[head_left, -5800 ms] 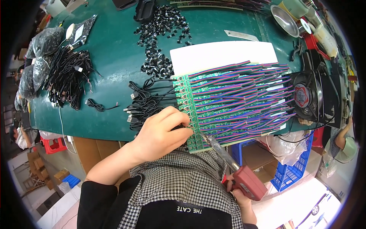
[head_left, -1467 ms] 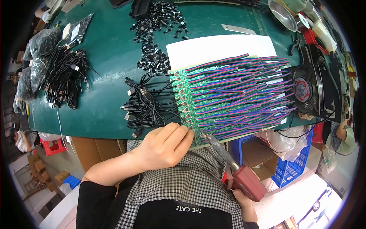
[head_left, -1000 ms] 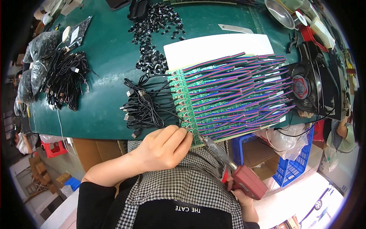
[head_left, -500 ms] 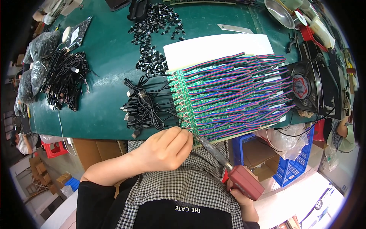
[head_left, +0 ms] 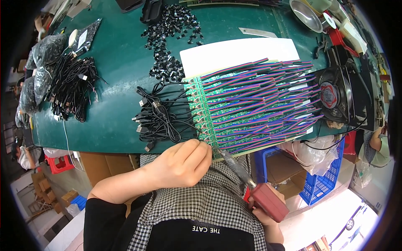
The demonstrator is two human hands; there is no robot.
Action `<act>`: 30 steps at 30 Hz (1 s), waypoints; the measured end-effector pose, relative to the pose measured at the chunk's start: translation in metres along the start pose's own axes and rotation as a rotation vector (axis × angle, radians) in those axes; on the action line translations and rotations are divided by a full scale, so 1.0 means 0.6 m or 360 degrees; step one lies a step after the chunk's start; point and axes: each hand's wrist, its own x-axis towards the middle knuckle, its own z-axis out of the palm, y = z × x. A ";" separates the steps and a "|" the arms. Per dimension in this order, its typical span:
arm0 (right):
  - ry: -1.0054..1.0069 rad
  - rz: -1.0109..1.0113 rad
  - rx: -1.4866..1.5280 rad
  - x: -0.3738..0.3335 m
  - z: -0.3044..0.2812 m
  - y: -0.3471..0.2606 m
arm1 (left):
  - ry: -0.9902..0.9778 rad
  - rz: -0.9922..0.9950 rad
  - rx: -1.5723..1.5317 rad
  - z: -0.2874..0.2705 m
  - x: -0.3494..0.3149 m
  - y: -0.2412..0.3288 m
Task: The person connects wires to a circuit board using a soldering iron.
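Note:
A panel of green circuit boards (head_left: 204,109) lies at the table's near edge, with rows of striped multicolour wires (head_left: 259,100) running off to the right. Black USB cables (head_left: 157,115) bunch at its left side, several with their bare ends on the boards' left ends. My left hand (head_left: 182,163) is closed in a pinch at the panel's near left corner; its fingertips hide what they hold. My right hand (head_left: 264,215) grips the dark red handle of a soldering iron (head_left: 270,202), partly hidden behind it. The iron's tip points at the near boards, just right of my left fingertips.
Small black connectors (head_left: 167,42) lie heaped at the back. Another cable bundle (head_left: 73,88) and plastic bags (head_left: 48,50) occupy the left. A fan (head_left: 333,94) stands right of the panel, a blade (head_left: 257,32) and metal bowl (head_left: 307,16) behind. A blue crate (head_left: 320,180) sits below the table.
The soldering iron's tip has shifted slightly right along the near boards, and its handle has dropped a little. My left hand stays in place.

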 end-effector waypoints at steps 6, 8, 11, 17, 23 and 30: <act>0.0179 0.0256 0.0609 -0.021 0.003 0.019 | -0.0038 -0.0014 0.0001 -0.006 -0.003 -0.001; -0.0005 0.0219 0.0667 -0.018 0.005 0.019 | -0.0100 -0.0063 0.0065 -0.015 -0.007 0.000; 0.0192 0.0503 0.0454 -0.013 0.006 -0.029 | -0.0046 0.0031 -0.0134 0.007 -0.007 0.002; -0.0018 0.0338 0.0750 -0.002 -0.017 -0.020 | -0.0060 -0.0054 -0.0085 0.006 -0.010 0.021; 0.0056 0.0389 0.0826 0.016 -0.019 -0.019 | -0.0172 -0.0494 -0.0113 -0.041 -0.015 -0.044; 0.0199 0.0485 0.0917 0.027 -0.016 -0.017 | -0.0509 -0.0958 0.1064 -0.099 -0.165 -0.292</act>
